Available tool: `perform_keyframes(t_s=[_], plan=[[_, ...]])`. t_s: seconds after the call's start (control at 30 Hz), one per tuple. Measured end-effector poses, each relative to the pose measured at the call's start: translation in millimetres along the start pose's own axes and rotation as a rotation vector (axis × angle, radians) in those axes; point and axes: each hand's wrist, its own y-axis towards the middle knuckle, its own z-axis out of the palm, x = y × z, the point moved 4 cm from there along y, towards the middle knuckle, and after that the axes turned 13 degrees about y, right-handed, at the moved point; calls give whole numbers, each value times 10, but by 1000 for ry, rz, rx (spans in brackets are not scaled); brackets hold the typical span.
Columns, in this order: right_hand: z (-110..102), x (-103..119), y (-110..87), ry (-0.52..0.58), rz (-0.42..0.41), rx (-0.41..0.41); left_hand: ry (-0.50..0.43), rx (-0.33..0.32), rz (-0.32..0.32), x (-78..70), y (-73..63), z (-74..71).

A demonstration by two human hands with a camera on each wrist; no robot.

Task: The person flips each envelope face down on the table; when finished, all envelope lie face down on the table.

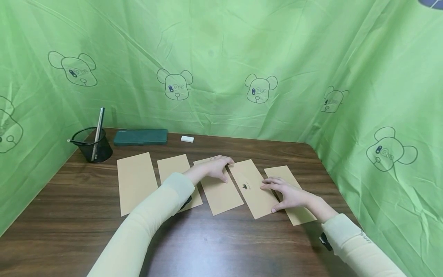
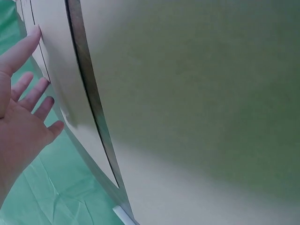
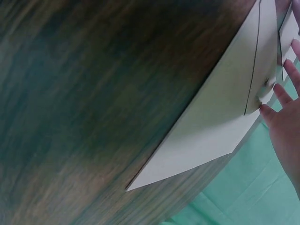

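Observation:
Several tan kraft-paper rectangles lie in a row across the table in the head view. Among them, the one with a small black crown print [image 1: 254, 198] is between my hands. My left hand [image 1: 216, 168] reaches over the unprinted middle rectangle [image 1: 221, 198], its fingertips by the printed one's upper left corner. At the printed one's right edge are the fingertips of my right hand [image 1: 290, 195], the thumb near its lower right corner. Under that palm lies the rightmost rectangle [image 1: 300, 216]. Both wrist views show the fingers spread, with the left hand [image 2: 21, 115] and right hand [image 3: 287, 124] at the frame edges.
Two more tan rectangles, the leftmost [image 1: 136, 184] and its neighbour [image 1: 173, 166], lie to the left. Behind them are a black mesh pen cup [image 1: 104, 150] with pens, a dark green case [image 1: 140, 137] and a white eraser [image 1: 187, 139]. Green curtains [image 1: 221, 57] enclose the wooden table [image 1: 214, 246].

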Motion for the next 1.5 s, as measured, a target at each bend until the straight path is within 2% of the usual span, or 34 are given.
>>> perform_keyframes(t_s=[0.23,0.43,0.5,0.53,0.7,0.9,1.07,1.13,1.33,1.5], plan=[[-12,7,17,-9,-20,-1,-90,-23,32,5,12,-48],[-10,11,46,-35,-1,12,-235,-40,52,19,59,-77],[-7,38,55,-39,0,9,-250,-48,58,30,72,-90],[-7,56,61,-43,2,7,-246,-68,81,60,95,-80],[-12,128,89,-12,25,-3,-210,-135,119,63,109,-117],[-22,165,109,1,70,7,-118,-198,78,-20,119,-171],[-50,213,141,33,63,8,-34,-263,87,-60,154,-202],[-68,239,159,70,53,11,-32,-283,90,-70,156,-216],[-147,334,234,267,52,23,-77,-324,89,-99,169,-278],[-235,449,293,325,78,21,-111,-334,59,-106,203,-345]])
